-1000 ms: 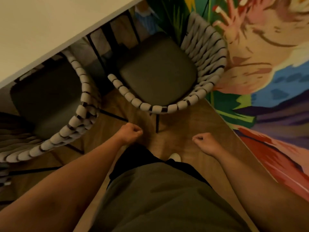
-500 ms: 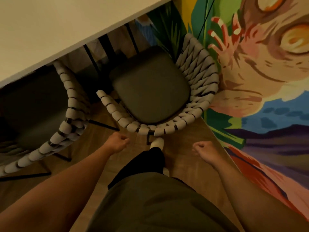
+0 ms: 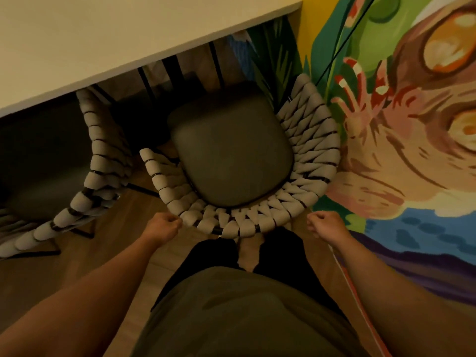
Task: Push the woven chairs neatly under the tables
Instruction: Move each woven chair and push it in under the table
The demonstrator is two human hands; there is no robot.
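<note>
wood-look flooring [image 3: 123, 253] runs under a pale table [image 3: 103, 39], and a bright painted mural [image 3: 401, 140] fills the wall on the right. one woven chair [image 3: 231, 155] with a dark seat stands just beside the mural, only its front edge under the tabletop. a second woven chair [image 3: 85, 191] sits to its left, partly tucked under. the left hand [image 3: 162, 226] is curled in a fist touching the near chair's rim, gripping nothing i can see; the right hand [image 3: 325, 225] is a closed fist, just clear of it
</note>
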